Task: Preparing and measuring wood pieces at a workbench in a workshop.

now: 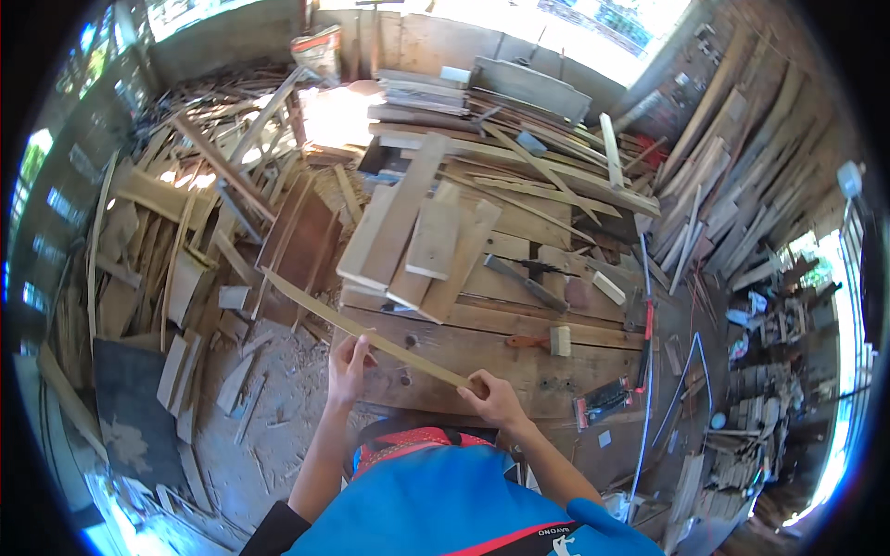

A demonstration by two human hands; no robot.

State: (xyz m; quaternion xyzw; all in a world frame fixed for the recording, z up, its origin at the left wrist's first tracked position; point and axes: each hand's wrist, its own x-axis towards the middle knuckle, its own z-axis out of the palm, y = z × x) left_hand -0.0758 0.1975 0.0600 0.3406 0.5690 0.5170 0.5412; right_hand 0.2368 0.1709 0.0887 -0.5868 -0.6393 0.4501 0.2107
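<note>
A long, thin wooden strip (399,353) slants across in front of me, over the near edge of the wooden workbench (436,329). Its far end points up to the left, past the bench. My left hand (349,363) is closed round the strip near its middle, thumb up. At the strip's right end, my right hand (493,398) grips it between thumb and fingers. On the bench beyond lie several stacked boards (399,218). A brush (547,342) with a reddish handle lies to the right of the strip.
A dark flat bar (525,283) and a small wood block (609,288) lie farther back on the bench. Scrap wood (185,213) is heaped at the left, and long planks (742,167) lean at the right. A blue-and-red pole (646,371) runs beside the bench.
</note>
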